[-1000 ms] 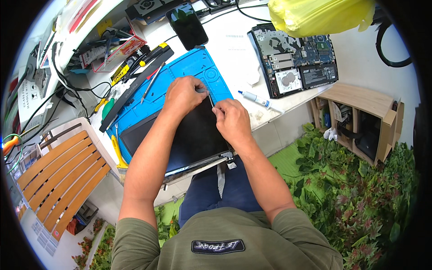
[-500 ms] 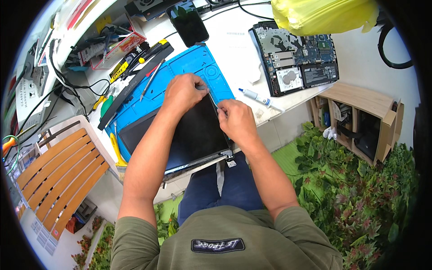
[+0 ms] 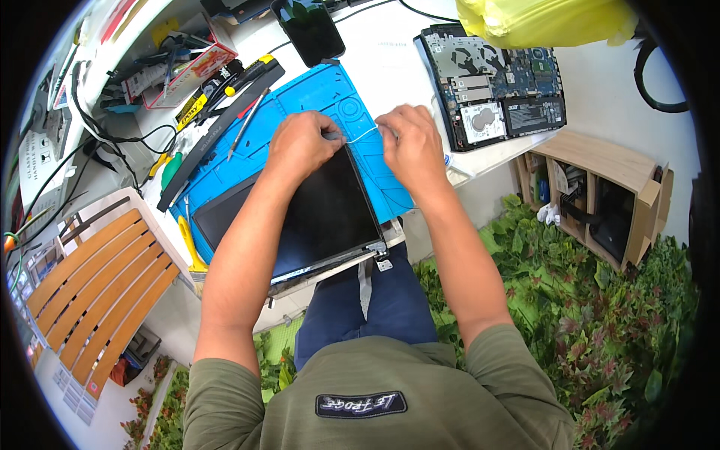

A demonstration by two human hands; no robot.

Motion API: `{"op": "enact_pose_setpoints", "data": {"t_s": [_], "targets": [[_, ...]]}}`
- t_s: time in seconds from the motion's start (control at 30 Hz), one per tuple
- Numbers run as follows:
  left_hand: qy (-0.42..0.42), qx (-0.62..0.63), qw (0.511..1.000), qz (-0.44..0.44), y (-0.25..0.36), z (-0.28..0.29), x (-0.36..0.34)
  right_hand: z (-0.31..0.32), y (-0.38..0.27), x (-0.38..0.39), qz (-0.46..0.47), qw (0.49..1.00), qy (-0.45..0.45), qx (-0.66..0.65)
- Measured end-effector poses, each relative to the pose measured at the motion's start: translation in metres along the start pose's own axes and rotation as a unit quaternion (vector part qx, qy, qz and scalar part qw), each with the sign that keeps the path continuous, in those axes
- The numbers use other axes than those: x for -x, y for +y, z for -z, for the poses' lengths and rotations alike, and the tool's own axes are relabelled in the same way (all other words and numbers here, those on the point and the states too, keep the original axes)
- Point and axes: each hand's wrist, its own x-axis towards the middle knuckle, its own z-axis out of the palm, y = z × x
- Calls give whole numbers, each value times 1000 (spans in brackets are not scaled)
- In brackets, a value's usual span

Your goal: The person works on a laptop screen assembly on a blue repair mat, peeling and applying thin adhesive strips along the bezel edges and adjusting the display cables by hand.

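A black laptop screen panel (image 3: 322, 210) lies on the blue work mat (image 3: 390, 199). My left hand (image 3: 300, 144) is closed over the panel's upper right corner, gripping a small grey piece that I cannot make out clearly. My right hand (image 3: 412, 150) is above the mat, right of that corner, pinching a thin white strip (image 3: 364, 132) that stretches across to the left hand's fingertips. A white tube (image 3: 448, 163) is partly hidden behind my right hand. A long dark bar (image 3: 191, 154) and a slim rod tool (image 3: 247, 124) lie on the mat's left.
An opened laptop base (image 3: 487, 90), a black phone (image 3: 307, 30) and a yellow bag (image 3: 540, 19) are on the white desk. Cables (image 3: 112, 142) and a box of tools (image 3: 187, 67) crowd the left. A slatted wooden chair (image 3: 97, 292) stands lower left, a wooden shelf (image 3: 600, 165) at right.
My right hand has moved up and to the right, drawing the white strip away from the panel's edge. My left hand has shifted slightly upward. The whole view has shifted a little.
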Motion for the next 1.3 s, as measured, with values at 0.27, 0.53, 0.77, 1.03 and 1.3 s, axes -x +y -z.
{"op": "enact_pose_setpoints", "data": {"t_s": [0.27, 0.53, 0.77, 1.03, 1.3], "targets": [[-3, -5, 1000, -2, -2, 2, 0, -13, -35, 51, -32, 998, -26, -42], [4, -4, 1000, -7, -3, 1, 2, -29, -43, 64, -68, 995, -30, -65], [7, 9, 1000, -10, -2, 1, 2, -36, -51, 63, -88, 990, -24, -110], [12, 9, 1000, -6, -3, 0, 2, -41, -55, 60, -122, 983, -43, -132], [4, 4, 1000, -5, -1, 2, 3, -40, -50, 61, -107, 984, -45, -137]]}}
